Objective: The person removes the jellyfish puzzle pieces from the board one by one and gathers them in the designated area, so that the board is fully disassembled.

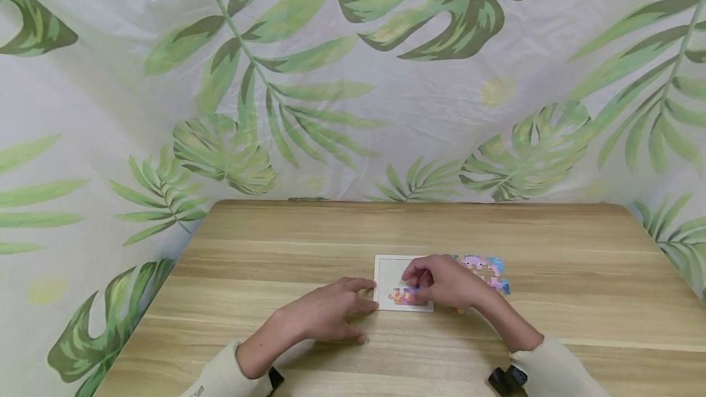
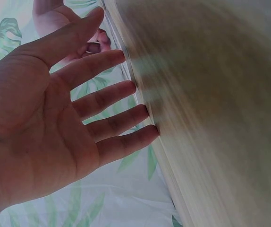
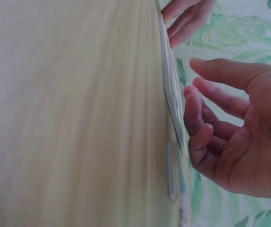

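A white puzzle tray (image 1: 386, 307) lies flat on the table, with a few joined jigsaw pieces (image 1: 401, 296) along its lower part. My left hand (image 1: 331, 311) is at the tray's left edge, fingertips touching it; in the left wrist view its fingers (image 2: 112, 99) are spread and nearly straight. Over the tray's right side hovers my right hand (image 1: 449, 280), covering part of the tray and pieces. In the right wrist view, that hand (image 3: 249, 127) has thumb and index finger apart, the other fingers loosely bent, and no piece shows between them.
More colourful jigsaw pieces (image 1: 474, 262) lie just right of the tray, partly hidden by the right hand and forearm. The wooden table (image 1: 265, 262) meets a leaf-patterned cloth (image 1: 309, 109) at its back and sides.
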`<state>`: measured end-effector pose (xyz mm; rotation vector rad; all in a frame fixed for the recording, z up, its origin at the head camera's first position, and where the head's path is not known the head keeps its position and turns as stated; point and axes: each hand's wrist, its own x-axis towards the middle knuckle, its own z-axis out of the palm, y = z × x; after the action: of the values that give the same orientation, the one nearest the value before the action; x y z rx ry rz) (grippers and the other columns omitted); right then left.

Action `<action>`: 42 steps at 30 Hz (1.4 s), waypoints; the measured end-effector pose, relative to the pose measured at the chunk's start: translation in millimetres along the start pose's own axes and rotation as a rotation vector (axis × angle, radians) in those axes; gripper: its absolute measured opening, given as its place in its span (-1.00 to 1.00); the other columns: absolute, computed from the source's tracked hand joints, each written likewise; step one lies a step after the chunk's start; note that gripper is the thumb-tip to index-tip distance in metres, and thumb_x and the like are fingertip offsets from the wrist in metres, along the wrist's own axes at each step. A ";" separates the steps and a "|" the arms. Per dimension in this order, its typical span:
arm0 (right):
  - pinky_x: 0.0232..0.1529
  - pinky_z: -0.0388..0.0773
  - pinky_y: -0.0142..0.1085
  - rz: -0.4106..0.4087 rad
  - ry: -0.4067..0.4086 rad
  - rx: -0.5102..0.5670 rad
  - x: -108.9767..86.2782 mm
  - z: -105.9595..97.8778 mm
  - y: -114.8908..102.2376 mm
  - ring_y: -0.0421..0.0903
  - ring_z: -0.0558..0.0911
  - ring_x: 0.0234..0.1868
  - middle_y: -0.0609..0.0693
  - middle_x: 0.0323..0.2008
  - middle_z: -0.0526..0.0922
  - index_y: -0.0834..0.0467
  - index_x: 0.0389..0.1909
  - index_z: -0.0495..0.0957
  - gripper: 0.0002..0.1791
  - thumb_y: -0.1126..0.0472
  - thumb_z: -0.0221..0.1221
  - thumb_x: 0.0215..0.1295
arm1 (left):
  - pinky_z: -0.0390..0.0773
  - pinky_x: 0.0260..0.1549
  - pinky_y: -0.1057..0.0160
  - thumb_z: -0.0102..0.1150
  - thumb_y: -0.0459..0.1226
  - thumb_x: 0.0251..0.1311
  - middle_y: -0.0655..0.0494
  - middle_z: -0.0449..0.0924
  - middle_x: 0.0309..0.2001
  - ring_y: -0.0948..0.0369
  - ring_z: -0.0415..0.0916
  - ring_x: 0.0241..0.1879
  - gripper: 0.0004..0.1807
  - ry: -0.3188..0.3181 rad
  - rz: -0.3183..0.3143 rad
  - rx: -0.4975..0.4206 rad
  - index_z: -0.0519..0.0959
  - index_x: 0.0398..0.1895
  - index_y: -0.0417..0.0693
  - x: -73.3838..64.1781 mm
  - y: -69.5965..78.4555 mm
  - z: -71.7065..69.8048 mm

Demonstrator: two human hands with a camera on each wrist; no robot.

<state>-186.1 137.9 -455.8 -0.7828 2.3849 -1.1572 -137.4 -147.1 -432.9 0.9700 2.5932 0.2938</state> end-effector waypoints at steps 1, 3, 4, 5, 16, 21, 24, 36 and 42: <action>-0.21 0.61 -0.41 0.000 -0.013 0.005 2.3 1.1 -0.4 -0.23 0.63 -0.30 -0.02 -0.21 0.73 0.18 -0.03 0.73 -0.74 0.29 0.48 0.30 | 0.57 0.40 -0.09 0.54 -0.03 0.26 0.01 0.37 0.60 -0.03 0.37 0.55 -0.40 0.003 0.004 -0.001 0.68 0.37 0.09 -0.2 -0.1 0.0; -0.21 0.62 -0.41 0.003 -0.032 0.006 6.2 3.0 -1.8 -0.23 0.63 -0.29 0.00 -0.20 0.73 0.19 -0.03 0.73 -0.72 0.31 0.50 0.26 | 0.56 0.41 -0.08 0.54 -0.03 0.26 0.01 0.38 0.60 -0.03 0.38 0.55 -0.40 0.006 0.007 -0.001 0.68 0.36 0.09 -0.4 -0.4 0.4; -0.22 0.61 -0.41 0.007 -0.037 -0.001 7.9 3.7 -3.0 -0.23 0.63 -0.29 -0.01 -0.20 0.73 0.19 -0.03 0.73 -0.71 0.33 0.50 0.24 | 0.56 0.42 -0.07 0.54 -0.03 0.26 0.01 0.38 0.60 -0.03 0.37 0.55 -0.40 0.007 0.006 -0.003 0.68 0.36 0.09 -0.4 -0.6 0.4; -0.23 0.61 -0.41 0.005 -0.041 -0.008 9.5 4.6 -4.2 -0.22 0.62 -0.30 0.00 -0.20 0.73 0.19 -0.04 0.72 -0.70 0.35 0.51 0.22 | 0.55 0.42 -0.07 0.54 -0.02 0.26 0.01 0.38 0.60 -0.03 0.37 0.56 -0.40 0.007 0.005 0.000 0.68 0.37 0.10 -0.5 -0.7 0.5; -0.36 0.51 -0.42 0.041 -0.030 -0.085 14.1 10.2 -10.1 -0.22 0.53 -0.40 -0.04 -0.30 0.66 0.16 -0.10 0.71 -0.67 0.52 0.45 0.14 | 0.57 0.40 -0.10 0.53 -0.01 0.24 0.03 0.35 0.62 -0.03 0.34 0.58 -0.38 -0.002 -0.010 -0.002 0.67 0.37 0.13 0.1 -0.2 0.7; -0.33 0.49 -0.43 0.009 -0.035 -0.074 14.1 10.9 -7.4 -0.26 0.51 -0.40 -0.07 -0.36 0.60 0.13 -0.15 0.70 -0.68 0.53 0.44 0.15 | 0.57 0.40 -0.11 0.54 -0.01 0.24 0.04 0.35 0.61 -0.03 0.34 0.57 -0.38 0.001 -0.007 0.004 0.68 0.37 0.14 0.5 -0.3 0.4; -0.33 0.51 -0.43 -0.014 -0.043 -0.065 13.4 10.8 -6.4 -0.28 0.52 -0.40 -0.09 -0.37 0.61 0.11 -0.16 0.70 -0.75 0.48 0.42 0.24 | 0.57 0.40 -0.10 0.53 -0.01 0.25 0.03 0.36 0.61 -0.03 0.35 0.57 -0.39 0.002 -0.004 0.003 0.68 0.37 0.12 0.0 -0.4 0.5; -0.32 0.53 -0.41 -0.049 -0.074 0.015 7.4 6.4 -5.6 -0.27 0.58 -0.38 -0.03 -0.32 0.75 0.14 -0.13 0.72 -0.78 0.48 0.20 0.40 | 0.57 0.40 -0.09 0.52 0.00 0.27 0.04 0.36 0.61 -0.02 0.34 0.58 -0.39 0.004 0.001 0.003 0.67 0.38 0.12 -0.2 0.4 1.3; -0.31 0.63 -0.38 -0.053 -0.083 0.078 4.5 1.2 -5.8 -0.15 0.72 -0.32 0.03 -0.29 0.77 0.19 -0.10 0.70 -0.83 0.44 0.20 0.43 | 0.58 0.39 -0.11 0.52 0.00 0.26 0.02 0.35 0.62 -0.04 0.34 0.58 -0.39 0.006 0.000 0.003 0.67 0.38 0.11 -0.6 -0.1 1.2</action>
<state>-187.1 131.4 -452.3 -0.8555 2.2506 -1.2065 -136.6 -147.5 -433.9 0.9712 2.6002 0.2930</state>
